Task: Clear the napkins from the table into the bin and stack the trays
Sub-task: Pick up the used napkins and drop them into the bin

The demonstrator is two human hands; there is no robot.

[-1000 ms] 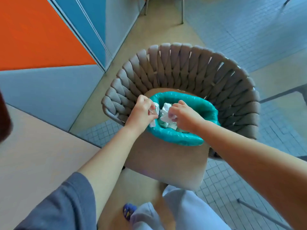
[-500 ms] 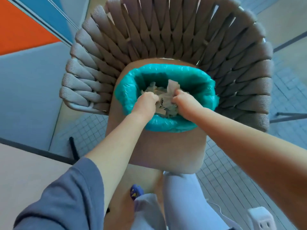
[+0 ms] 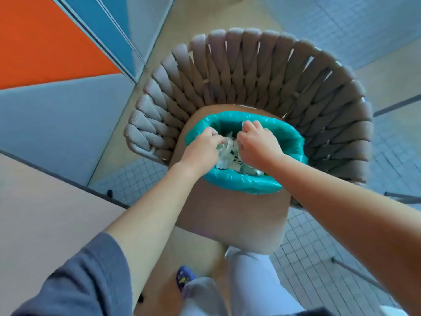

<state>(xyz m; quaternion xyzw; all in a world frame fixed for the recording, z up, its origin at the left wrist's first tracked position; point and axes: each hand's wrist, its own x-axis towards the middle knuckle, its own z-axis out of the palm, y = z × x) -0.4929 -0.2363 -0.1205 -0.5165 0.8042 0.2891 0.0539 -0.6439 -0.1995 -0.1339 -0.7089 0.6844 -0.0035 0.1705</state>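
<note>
Pushing crumpled napkins (image 3: 230, 153) down into bin (image 3: 250, 181) on chair seat (image 3: 227, 215). Left hand (image 3: 202, 149) pinching a napkin; right hand (image 3: 257, 142) curled over pile, grip unclear. Light, soft, springy paper: probably best grabbed by bunched folds, pressed down.

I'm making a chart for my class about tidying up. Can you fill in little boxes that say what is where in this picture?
bin: lined with a teal bag, standing on a chair seat
chair: woven grey back curving behind the bin
napkins: crumpled white pile inside the bin
left hand: over the bin, fingers curled on napkins
right hand: over the bin, fingers curled down into napkins
trays: none in view
</note>
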